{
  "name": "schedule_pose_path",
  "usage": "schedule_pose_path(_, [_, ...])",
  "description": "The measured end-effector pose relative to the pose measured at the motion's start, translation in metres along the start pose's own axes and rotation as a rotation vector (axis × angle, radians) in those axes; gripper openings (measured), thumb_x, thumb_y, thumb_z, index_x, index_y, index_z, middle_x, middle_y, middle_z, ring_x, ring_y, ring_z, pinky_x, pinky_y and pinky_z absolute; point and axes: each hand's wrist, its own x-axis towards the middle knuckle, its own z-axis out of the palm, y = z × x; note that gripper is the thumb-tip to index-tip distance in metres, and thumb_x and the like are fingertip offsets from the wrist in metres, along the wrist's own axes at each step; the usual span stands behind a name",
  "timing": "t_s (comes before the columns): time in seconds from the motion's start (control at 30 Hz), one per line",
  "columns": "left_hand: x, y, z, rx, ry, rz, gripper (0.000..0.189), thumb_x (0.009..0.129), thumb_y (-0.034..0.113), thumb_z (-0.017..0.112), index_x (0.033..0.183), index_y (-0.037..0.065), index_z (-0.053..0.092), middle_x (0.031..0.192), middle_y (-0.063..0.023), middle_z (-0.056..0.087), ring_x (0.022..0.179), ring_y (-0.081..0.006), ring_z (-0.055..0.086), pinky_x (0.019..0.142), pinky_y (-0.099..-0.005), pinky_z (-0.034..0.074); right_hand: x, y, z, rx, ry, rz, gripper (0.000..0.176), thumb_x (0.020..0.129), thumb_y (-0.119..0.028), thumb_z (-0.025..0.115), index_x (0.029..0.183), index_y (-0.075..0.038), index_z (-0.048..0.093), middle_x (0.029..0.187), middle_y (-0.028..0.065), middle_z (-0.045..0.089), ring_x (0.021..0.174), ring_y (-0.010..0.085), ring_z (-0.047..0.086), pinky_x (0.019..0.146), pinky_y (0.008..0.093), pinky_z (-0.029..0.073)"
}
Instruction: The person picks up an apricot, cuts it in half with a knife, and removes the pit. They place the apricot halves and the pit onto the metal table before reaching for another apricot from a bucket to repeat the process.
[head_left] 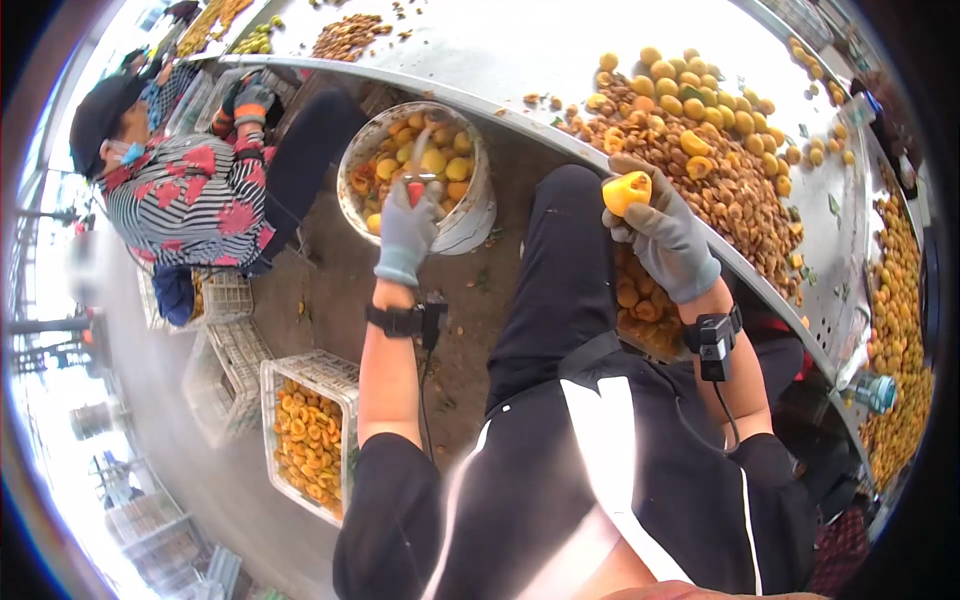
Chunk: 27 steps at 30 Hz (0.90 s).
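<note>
My left hand (405, 238), in a grey glove, is closed on a red-handled knife (416, 190). Its blurred blade reaches over a white bucket (478, 212) of yellow-orange apricots (432, 162). In its own grey glove, my right hand (665, 232) grips a cut apricot (626, 192) with the orange inside showing, beside the table edge. Just beyond that hand, brown apricot stones (745, 215) lie heaped on the metal table, with whole apricots (695, 90) behind them. Below the right hand, more apricot pieces (648, 305) show beside my leg.
A crate (350, 385) of apricot halves stands on the floor at left, near other crates (230, 365). A co-worker (190, 190) in a striped, flowered top sits beyond the bucket. The metal table's edge (500, 110) curves past my knees. A clear bottle (872, 392) lies at right.
</note>
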Motion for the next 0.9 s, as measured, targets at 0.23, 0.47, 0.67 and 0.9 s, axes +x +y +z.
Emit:
schedule_pose_path(0.23, [-0.102, 0.09, 0.105, -0.105, -0.54, 0.184, 0.029, 0.092, 0.015, 0.062, 0.117, 0.007, 0.053, 0.087, -0.0085, 0.066, 0.069, -0.0178, 0.065, 0.06, -0.0291, 0.05, -0.054, -0.006, -0.032, -0.197, 0.267, -0.107, 0.053, 0.087, -0.014, 0.07, 0.133, -0.003, 0.047, 0.117, 0.0112, 0.061, 0.103, 0.0177, 0.062, 0.092, 0.0307, 0.051])
schedule_pose_path(0.47, [-0.141, 0.106, 0.158, 0.195, -0.683, 0.655, 0.031, 0.089, 0.022, 0.065, 0.115, 0.01, 0.054, 0.088, -0.0126, 0.068, 0.078, -0.0328, 0.066, 0.064, -0.0376, 0.052, -0.119, -0.009, -0.034, 0.098, 0.274, -0.196, 0.051, 0.092, -0.004, 0.059, 0.138, -0.004, 0.04, 0.127, 0.0126, 0.055, 0.115, 0.0226, 0.058, 0.102, 0.0355, 0.046])
schedule_pose_path(0.67, [-0.163, 0.107, 0.183, 0.358, -0.705, 0.774, 0.03, 0.086, 0.018, 0.064, 0.113, 0.01, 0.053, 0.083, -0.0152, 0.065, 0.071, -0.0357, 0.064, 0.059, -0.0416, 0.049, -0.151, -0.005, -0.039, 0.154, 0.243, -0.272, 0.049, 0.091, -0.01, 0.062, 0.136, -0.003, 0.042, 0.126, 0.012, 0.056, 0.121, 0.0276, 0.055, 0.106, 0.0413, 0.043])
schedule_pose_path(0.9, [-0.182, 0.109, 0.2, 0.385, -0.713, 0.749, 0.031, 0.085, 0.016, 0.066, 0.113, 0.009, 0.054, 0.083, -0.0171, 0.066, 0.075, -0.0382, 0.064, 0.061, -0.0435, 0.05, -0.176, -0.004, -0.046, 0.22, 0.283, -0.317, 0.05, 0.091, -0.014, 0.064, 0.135, -0.002, 0.043, 0.125, 0.0124, 0.057, 0.121, 0.0276, 0.055, 0.107, 0.0424, 0.042])
